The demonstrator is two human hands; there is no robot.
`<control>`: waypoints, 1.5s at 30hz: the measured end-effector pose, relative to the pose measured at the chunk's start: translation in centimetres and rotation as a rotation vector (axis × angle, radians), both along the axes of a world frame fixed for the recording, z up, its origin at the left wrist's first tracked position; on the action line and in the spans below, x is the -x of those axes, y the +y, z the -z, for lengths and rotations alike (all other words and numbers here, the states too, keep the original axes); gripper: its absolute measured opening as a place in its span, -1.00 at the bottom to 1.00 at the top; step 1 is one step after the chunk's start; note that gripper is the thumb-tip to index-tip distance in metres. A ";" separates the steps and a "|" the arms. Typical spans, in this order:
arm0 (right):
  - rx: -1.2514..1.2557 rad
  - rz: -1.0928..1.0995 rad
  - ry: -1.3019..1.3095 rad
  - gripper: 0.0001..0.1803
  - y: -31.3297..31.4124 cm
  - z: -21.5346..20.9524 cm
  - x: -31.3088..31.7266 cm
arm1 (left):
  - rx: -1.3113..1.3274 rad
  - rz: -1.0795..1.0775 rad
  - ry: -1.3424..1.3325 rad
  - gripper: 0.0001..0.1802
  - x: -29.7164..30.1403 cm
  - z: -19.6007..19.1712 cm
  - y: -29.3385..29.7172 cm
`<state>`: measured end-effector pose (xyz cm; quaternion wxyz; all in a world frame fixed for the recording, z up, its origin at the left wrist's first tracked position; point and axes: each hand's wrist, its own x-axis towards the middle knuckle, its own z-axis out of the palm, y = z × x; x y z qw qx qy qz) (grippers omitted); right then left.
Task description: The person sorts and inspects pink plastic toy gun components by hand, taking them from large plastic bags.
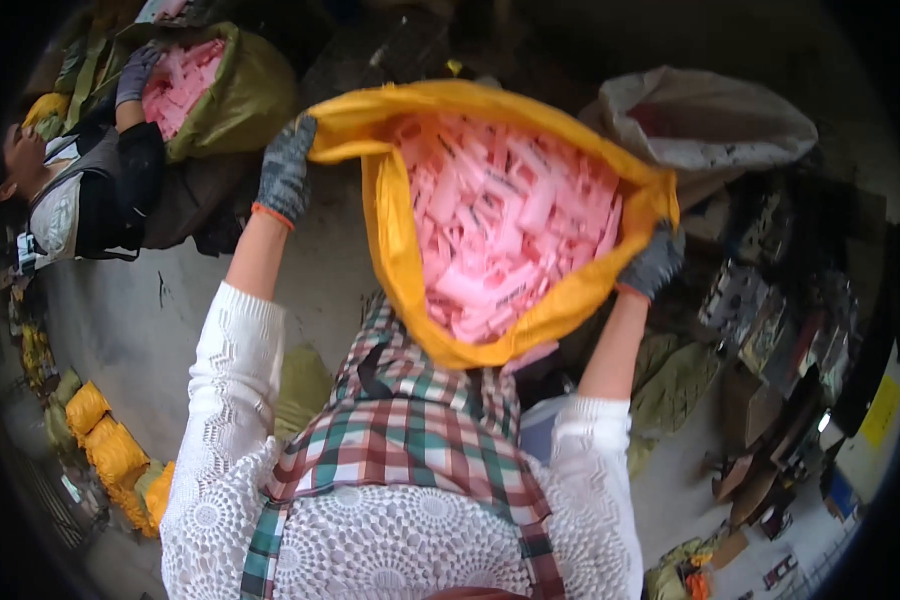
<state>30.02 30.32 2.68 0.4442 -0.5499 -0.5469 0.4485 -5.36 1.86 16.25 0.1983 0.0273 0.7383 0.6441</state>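
A yellow woven sack [395,260] stands wide-mouthed in front of me, filled with many flat pink plastic pieces [510,205], some bearing dark marks. My left hand [288,165], in a grey knit glove with an orange cuff, grips the sack's rim at its far left corner. At the right side of the mouth, my right hand [656,262], gloved alike, is closed on the rim, its fingertips partly hidden by the cloth. Between the two hands the rim is stretched apart.
A co-worker [80,195] at the far left has a gloved hand at an olive sack [260,95] of similar pink pieces. Behind my right hand stands a whitish sack [720,110]. Yellow bundles [110,450] lie at the left; mixed scrap and boxes [760,400] crowd the right.
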 end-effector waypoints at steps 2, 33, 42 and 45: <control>0.043 0.044 0.029 -0.71 0.0 -0.4 0.9 | 0.006 -0.009 0.045 -0.67 0.8 1.1 -0.6; 0.409 -0.383 0.356 -0.74 -8.4 -5.8 -5.6 | 0.277 0.261 0.391 -0.47 -3.2 5.2 -7.4; 0.222 -0.668 0.125 -0.77 -7.1 -7.3 -4.8 | 0.272 0.203 0.009 0.02 -4.9 3.2 4.2; 0.292 -0.677 0.181 -0.75 -8.5 -8.2 -7.3 | 0.579 0.259 0.164 0.35 -1.0 11.7 2.5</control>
